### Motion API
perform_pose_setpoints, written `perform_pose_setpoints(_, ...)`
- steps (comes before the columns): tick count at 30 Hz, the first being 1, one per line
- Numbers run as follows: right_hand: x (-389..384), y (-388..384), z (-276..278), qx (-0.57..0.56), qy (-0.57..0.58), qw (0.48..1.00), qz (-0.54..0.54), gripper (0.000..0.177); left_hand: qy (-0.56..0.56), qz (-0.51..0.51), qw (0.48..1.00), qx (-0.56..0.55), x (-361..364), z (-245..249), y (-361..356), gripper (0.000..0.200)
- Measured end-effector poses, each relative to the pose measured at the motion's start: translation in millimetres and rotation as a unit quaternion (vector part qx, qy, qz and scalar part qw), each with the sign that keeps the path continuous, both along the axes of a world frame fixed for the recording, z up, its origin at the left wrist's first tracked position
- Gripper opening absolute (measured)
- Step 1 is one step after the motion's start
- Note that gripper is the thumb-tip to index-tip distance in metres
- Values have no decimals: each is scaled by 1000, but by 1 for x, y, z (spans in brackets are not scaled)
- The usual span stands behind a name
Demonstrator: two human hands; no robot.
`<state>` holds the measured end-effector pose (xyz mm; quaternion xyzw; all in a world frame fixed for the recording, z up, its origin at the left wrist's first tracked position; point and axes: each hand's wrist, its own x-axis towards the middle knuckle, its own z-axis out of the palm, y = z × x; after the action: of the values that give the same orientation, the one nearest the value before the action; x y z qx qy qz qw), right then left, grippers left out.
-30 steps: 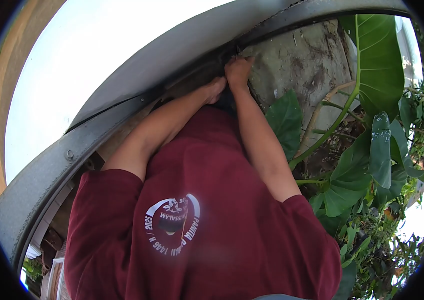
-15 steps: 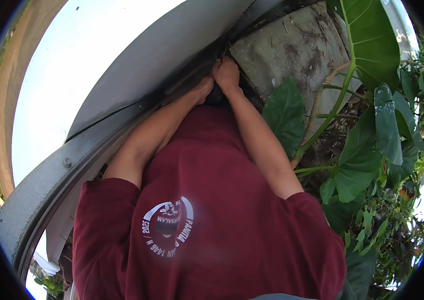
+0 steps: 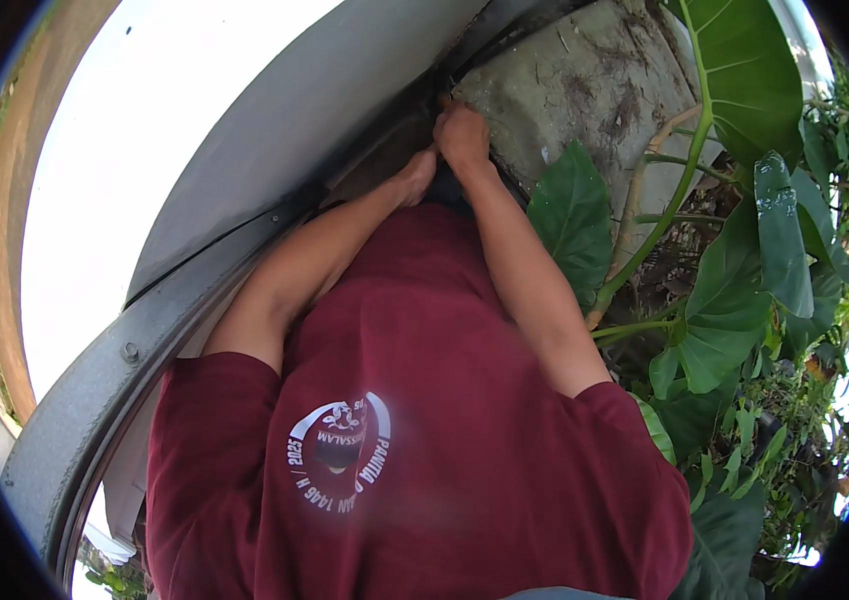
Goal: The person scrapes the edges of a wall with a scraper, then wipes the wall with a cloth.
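Note:
My left hand (image 3: 418,176) is closed, its fingers pressed together just below and left of my right hand. Curled into a grip, my right hand (image 3: 462,136) is at the near corner of a stained grey slab (image 3: 569,90), beside the dark edge of a curved metal panel (image 3: 294,100). What either hand holds is too small or hidden to make out. Both forearms reach forward from a maroon shirt (image 3: 424,400).
A grey metal rim with a bolt (image 3: 130,351) curves along the left. Large green leaves (image 3: 572,215) and a thick stem (image 3: 694,170) stand close to my right arm. More foliage (image 3: 744,440) fills the lower right.
My right hand has moved slightly right and down, and its fingers are a little farther from my left hand. The surroundings have shifted slightly in view.

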<state>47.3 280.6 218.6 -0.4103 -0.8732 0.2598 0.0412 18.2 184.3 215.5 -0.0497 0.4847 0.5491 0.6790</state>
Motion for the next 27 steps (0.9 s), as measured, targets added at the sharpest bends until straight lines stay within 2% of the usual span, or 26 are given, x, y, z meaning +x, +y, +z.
perform_pose_setpoints(5,-15,11,-4,-15,-72,997,28,28,9,25,998,56,3,-6,1,54)
perform_pose_setpoints(8,-24,13,5,-8,-181,982,54,27,7,74,996,55,5,-7,2,42)
perform_pose_setpoints(11,-23,23,1,-25,-194,970,144,29,-93,76,990,69,-2,-6,2,34)
perform_pose_setpoints(14,-22,14,55,-120,-170,971,116,34,-131,96,984,71,-3,-18,3,30)
perform_pose_setpoints(17,-3,13,63,-136,-106,981,88,45,-103,93,988,71,-2,-3,2,31)
perform_pose_setpoints(20,6,9,80,-159,-73,984,43,48,-127,72,986,84,-3,-2,4,31)
perform_pose_setpoints(23,12,10,81,-280,-51,958,-19,48,-98,50,991,83,-4,-5,4,31)
perform_pose_setpoints(26,21,6,80,-105,2,992,68,47,-121,74,985,94,-4,-1,6,34)
perform_pose_setpoints(27,22,6,77,-79,3,994,74,44,-113,78,987,84,-5,1,7,35)
